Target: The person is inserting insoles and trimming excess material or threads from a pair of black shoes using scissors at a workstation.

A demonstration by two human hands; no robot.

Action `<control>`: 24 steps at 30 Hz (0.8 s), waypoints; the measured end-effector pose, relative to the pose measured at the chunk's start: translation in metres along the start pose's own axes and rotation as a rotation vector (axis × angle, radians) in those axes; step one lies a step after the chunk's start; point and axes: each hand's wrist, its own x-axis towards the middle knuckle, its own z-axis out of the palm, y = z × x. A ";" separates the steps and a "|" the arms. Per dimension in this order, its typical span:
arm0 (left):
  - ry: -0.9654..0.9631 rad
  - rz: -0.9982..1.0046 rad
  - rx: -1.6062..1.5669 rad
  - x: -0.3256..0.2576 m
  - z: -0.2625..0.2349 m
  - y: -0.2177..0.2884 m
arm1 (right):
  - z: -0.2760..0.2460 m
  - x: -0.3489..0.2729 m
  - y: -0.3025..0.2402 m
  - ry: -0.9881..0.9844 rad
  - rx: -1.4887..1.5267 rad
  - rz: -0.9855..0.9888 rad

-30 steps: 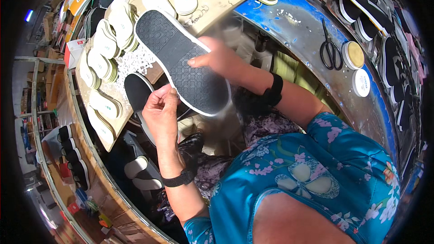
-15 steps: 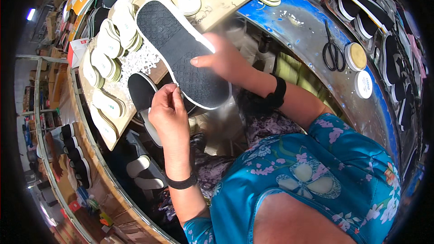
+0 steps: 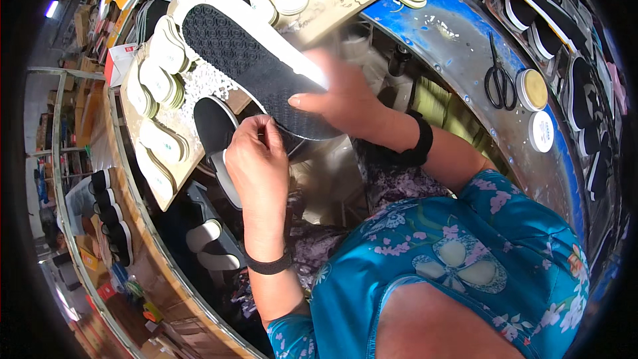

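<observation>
My right hand [image 3: 349, 96], a little blurred, grips the heel half of a shoe [image 3: 226, 43] from the right, thumb lying across the sole. The shoe has its black patterned underside toward me, and a white sidewall shows along its right side. At its lower left edge my left hand [image 3: 259, 156] is closed in a pinch; anything between the fingertips is too small to make out. Just left of that hand lies a black slip-on shoe [image 3: 214, 123] with a grey inside, at the board's edge.
Stacked cream insoles [image 3: 159, 86] and white scraps [image 3: 207, 84] cover much of the wooden board [image 3: 332, 6]. On the blue-grey metal bench at right are black scissors [image 3: 498, 83], an open round tin [image 3: 532, 90] and its white lid [image 3: 541, 131]. More black shoes [image 3: 581, 93] line the far right.
The shoe has tipped in my right hand, showing more of its white sidewall. Both hands stay beside it, the left still pinched at its edge. The whole view has shifted slightly.
</observation>
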 end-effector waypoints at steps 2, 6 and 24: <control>-0.019 0.022 -0.063 0.001 -0.001 -0.002 | -0.001 0.001 0.002 -0.009 -0.002 -0.017; -0.114 -0.098 -0.232 0.003 -0.006 -0.001 | -0.001 0.001 0.007 -0.007 0.091 -0.054; -0.074 0.048 -0.279 -0.006 0.002 -0.008 | -0.009 -0.001 0.007 0.057 0.179 0.104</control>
